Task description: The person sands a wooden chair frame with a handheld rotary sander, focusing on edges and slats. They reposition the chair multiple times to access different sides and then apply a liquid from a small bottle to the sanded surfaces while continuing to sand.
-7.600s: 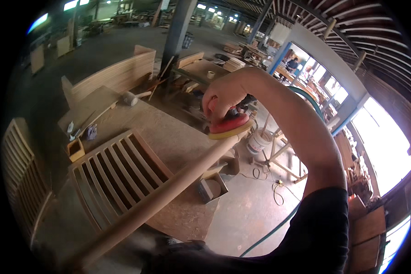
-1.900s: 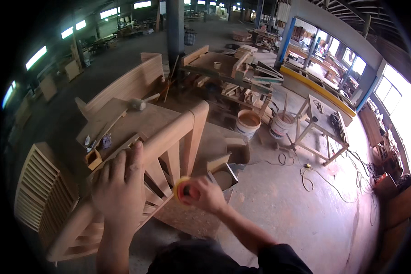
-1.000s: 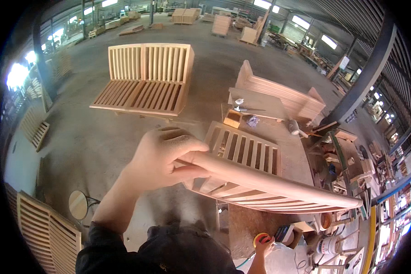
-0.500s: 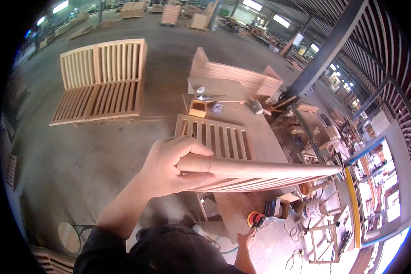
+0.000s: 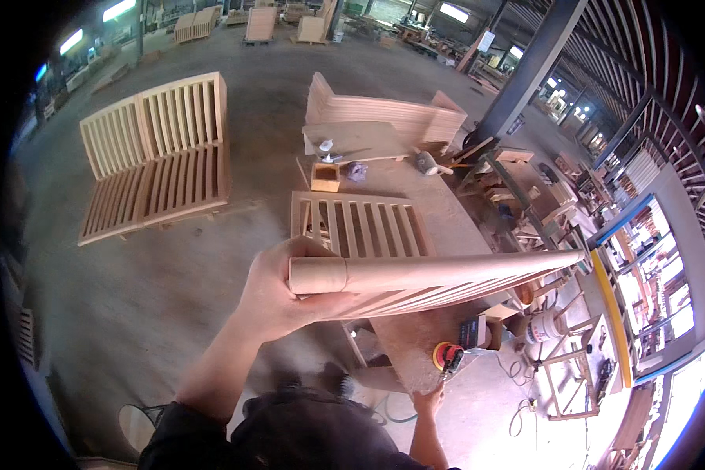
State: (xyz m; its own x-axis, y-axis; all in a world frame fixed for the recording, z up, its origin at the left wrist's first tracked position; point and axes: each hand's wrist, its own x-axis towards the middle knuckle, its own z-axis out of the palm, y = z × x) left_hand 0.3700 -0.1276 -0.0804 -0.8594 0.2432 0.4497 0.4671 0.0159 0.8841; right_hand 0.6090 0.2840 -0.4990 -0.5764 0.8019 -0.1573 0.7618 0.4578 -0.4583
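Note:
My left hand [image 5: 278,291] is closed round the rounded left end of a pale wooden slatted panel [image 5: 446,272]. The panel is held up edge-on, its thick rounded rail on top and its slats slanting away below. Low in the view, my right hand [image 5: 428,401] is closed on the dark handle end of a red and yellow sander [image 5: 448,357], which is at the workbench [image 5: 403,333]. The right fingers are small and partly hidden. Behind the raised panel, another slatted wooden frame [image 5: 364,225] lies on the bench.
A wooden box [image 5: 325,177], a mallet [image 5: 427,163] and a purple cloth [image 5: 357,171] are farther along the bench. A slatted bench frame [image 5: 153,160] stands on the floor at left, stacked wooden parts [image 5: 392,113] behind. A dark box [image 5: 471,333] and white bucket [image 5: 542,327] are at right.
The view has shifted, and the held panel's left end has moved slightly left. My left thumb and fingers sit lower round its end. Both hands keep their grips.

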